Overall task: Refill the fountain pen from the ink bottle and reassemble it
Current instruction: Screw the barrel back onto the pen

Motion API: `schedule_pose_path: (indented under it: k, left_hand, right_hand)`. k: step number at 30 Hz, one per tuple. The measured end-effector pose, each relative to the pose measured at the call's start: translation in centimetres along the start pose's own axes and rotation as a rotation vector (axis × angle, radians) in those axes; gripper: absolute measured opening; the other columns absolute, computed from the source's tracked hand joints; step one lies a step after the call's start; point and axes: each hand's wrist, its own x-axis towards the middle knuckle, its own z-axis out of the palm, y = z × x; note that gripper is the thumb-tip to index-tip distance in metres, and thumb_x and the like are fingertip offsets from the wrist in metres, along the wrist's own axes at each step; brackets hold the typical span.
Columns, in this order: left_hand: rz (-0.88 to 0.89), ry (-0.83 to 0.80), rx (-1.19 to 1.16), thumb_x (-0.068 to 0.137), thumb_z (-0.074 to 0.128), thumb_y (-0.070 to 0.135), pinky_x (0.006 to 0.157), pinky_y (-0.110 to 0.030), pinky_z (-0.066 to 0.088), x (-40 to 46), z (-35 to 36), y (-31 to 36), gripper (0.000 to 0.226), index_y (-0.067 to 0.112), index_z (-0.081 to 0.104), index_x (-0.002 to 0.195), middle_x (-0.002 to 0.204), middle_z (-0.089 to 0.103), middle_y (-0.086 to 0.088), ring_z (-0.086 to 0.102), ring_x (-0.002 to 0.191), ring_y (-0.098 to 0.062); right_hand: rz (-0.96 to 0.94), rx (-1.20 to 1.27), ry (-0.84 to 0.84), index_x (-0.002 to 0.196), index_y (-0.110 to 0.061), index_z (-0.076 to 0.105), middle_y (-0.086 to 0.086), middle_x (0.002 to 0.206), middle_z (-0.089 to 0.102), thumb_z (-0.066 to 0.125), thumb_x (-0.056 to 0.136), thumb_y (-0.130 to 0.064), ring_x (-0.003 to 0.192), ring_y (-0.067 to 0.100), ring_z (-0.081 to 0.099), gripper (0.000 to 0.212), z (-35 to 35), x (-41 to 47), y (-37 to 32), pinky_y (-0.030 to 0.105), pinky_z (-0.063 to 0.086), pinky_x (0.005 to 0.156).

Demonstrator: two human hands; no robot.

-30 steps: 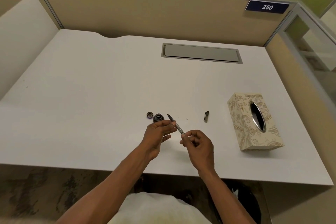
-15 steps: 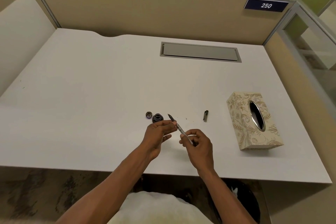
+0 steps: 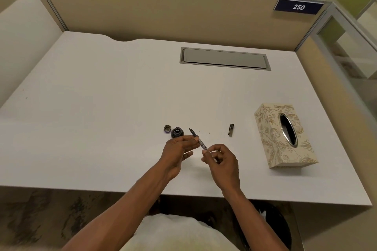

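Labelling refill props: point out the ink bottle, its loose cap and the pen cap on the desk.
ink bottle [image 3: 177, 132]: head view, on its open dark mouth.
bottle cap [image 3: 167, 128]: head view, on its upturned rim.
pen cap [image 3: 231, 130]: head view, mid-body, beside the clip.

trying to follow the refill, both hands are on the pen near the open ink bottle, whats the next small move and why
Probably tip the pen, pinched by the left hand and right hand, nib down into the ink bottle: the bottle is open, its cap beside it, and the nib points that way.
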Motion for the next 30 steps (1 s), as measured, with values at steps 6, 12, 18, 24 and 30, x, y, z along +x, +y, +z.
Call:
schedule_pose_path:
  k: [6, 12, 18, 24, 30]
  left_hand:
    - [0.001, -0.018, 0.008, 0.087, 0.074, 0.011, 0.099, -0.039, 0.049, -0.22, -0.08, 0.03, 0.015, 0.009, 0.078, 0.101, 0.106, 0.078, -0.007, 0.071, 0.109, -0.022]
    - [0.007, -0.017, 0.021, 0.088, 0.073, 0.01, 0.099, -0.04, 0.048, -0.31, 0.01, -0.21, 0.011, 0.011, 0.078, 0.098, 0.103, 0.079, -0.006, 0.072, 0.106, -0.021]
    - [0.001, -0.035, 0.018, 0.088, 0.073, 0.01, 0.099, -0.039, 0.048, -0.38, 0.01, -0.47, 0.011, 0.011, 0.078, 0.097, 0.103, 0.079, -0.005, 0.072, 0.106, -0.021]
    - [-0.004, -0.056, 0.02, 0.088, 0.073, 0.011, 0.094, -0.036, 0.05, -0.38, 0.13, -0.59, 0.012, 0.009, 0.077, 0.099, 0.097, 0.079, -0.003, 0.074, 0.099, -0.016]
    - [0.006, -0.059, 0.036, 0.089, 0.071, 0.011, 0.094, -0.036, 0.05, -0.2, 0.29, -0.56, 0.014, 0.009, 0.078, 0.102, 0.099, 0.079, -0.003, 0.075, 0.097, -0.014]
  right_hand:
    - [0.007, 0.036, -0.005, 0.086, -0.02, 0.075, -0.004, 0.073, 0.076, 0.058, 0.103, -0.028, 0.071, 0.009, 0.071, 0.025, 0.19, -0.2, 0.01, 0.03, 0.057, 0.076]
    - [0.013, -0.035, -0.021, 0.097, -0.032, 0.065, -0.007, 0.072, 0.077, 0.076, 0.089, -0.035, 0.072, 0.008, 0.071, 0.014, 0.12, -0.3, 0.08, 0.028, 0.053, 0.07]
    - [0.021, 0.025, -0.034, 0.089, -0.023, 0.07, -0.003, 0.071, 0.077, 0.069, 0.095, -0.029, 0.073, 0.007, 0.074, 0.009, 0.05, -0.32, 0.28, 0.03, 0.056, 0.077]
    - [0.011, 0.064, -0.069, 0.088, -0.02, 0.075, -0.002, 0.074, 0.075, 0.058, 0.102, -0.021, 0.073, 0.01, 0.071, 0.022, 0.14, -0.54, 0.63, 0.02, 0.052, 0.073]
    - [0.029, 0.073, -0.101, 0.096, -0.024, 0.072, -0.001, 0.076, 0.076, 0.06, 0.101, -0.03, 0.074, 0.01, 0.072, 0.015, -0.11, -0.37, 0.58, 0.025, 0.054, 0.076]
